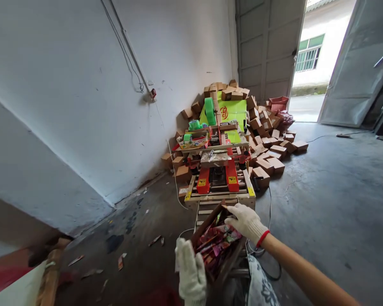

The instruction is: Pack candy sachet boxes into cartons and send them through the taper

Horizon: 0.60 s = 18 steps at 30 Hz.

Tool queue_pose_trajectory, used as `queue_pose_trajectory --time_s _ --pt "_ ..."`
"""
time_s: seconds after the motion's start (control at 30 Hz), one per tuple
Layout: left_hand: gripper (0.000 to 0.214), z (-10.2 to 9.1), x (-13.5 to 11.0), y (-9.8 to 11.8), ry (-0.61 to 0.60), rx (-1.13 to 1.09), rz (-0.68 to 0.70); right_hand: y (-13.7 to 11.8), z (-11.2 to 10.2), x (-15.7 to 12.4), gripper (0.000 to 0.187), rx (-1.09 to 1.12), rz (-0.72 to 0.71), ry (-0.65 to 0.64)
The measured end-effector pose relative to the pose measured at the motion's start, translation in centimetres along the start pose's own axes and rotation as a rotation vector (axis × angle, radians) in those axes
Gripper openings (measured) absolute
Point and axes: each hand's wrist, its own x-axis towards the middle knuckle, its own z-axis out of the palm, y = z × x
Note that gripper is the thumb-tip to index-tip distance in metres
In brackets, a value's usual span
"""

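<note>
An open cardboard box (207,220) sits tilted on the roller conveyor in front of me, filled with shiny red, pink and green packets (218,242). My right hand (247,222), in a white knit glove with a red cuff, grips the box at its far edge, thumb toward the inside. Beside the near left side of the box is my left hand (190,270), also gloved, its fingers stretched out and held upright. Whether the left palm touches the box wall I cannot tell.
Ahead stands a carton-sealing machine (218,170) with red side belts and rollers. Green tape rolls (210,111) sit on top. Behind and right lies a heap of closed cartons (268,148). A white wall (83,85) is on the left; cables and scraps lie on the floor.
</note>
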Motion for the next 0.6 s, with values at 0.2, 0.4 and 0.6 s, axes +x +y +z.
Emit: queue_pose_trajectory --time_s 0.2,0.4,0.6 --pt "0.053 1.9 1.8 -0.9 -0.432 0.287 0.051 -0.1 -0.4 0.3 0.053 -0.089 -0.292 -0.249" --pt "0.046 1.5 3.3 0.4 -0.633 0.210 -0.005 -2.5 1.8 2.5 0.042 -0.142 -0.085 -0.136" --pt "0.042 -1.1 4.8 3.0 -0.651 0.020 -0.193 -4.1 3.2 5.0 0.032 -0.161 -0.022 -0.089"
